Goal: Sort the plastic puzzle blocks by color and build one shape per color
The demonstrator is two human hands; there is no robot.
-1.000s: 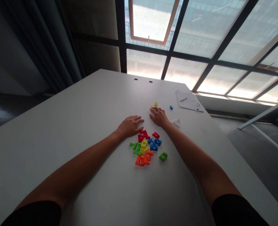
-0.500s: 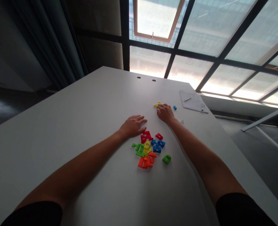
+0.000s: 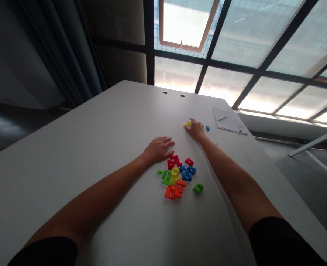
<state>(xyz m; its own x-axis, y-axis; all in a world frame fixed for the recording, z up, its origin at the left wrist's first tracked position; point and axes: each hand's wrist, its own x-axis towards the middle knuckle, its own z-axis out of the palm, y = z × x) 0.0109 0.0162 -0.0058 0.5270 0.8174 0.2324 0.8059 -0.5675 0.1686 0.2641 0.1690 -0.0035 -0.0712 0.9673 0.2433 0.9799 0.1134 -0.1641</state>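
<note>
My left hand (image 3: 158, 149) lies flat on the white table with its fingers spread, its thumb close to the red pieces (image 3: 175, 160). Farther off, my right hand (image 3: 195, 128) has its fingers around small yellow pieces (image 3: 188, 124), which show at its left side. Near my left hand is a loose group of plastic pieces: green (image 3: 167, 176), yellow (image 3: 175, 172), blue (image 3: 186, 177) and orange (image 3: 171, 192). One red piece (image 3: 189, 162) and one green piece (image 3: 198, 188) sit at the group's right side.
A small blue piece (image 3: 207, 128) rests right of my right hand. Beyond it are paper sheets (image 3: 227, 120) with two pens. The white table (image 3: 102, 129) has two round holes near its far edge. A faint clear object (image 3: 216, 144) is beside my right forearm.
My right hand has closed in around the yellow pieces. My left hand stays flat on the table. The whole view has shifted slightly.
</note>
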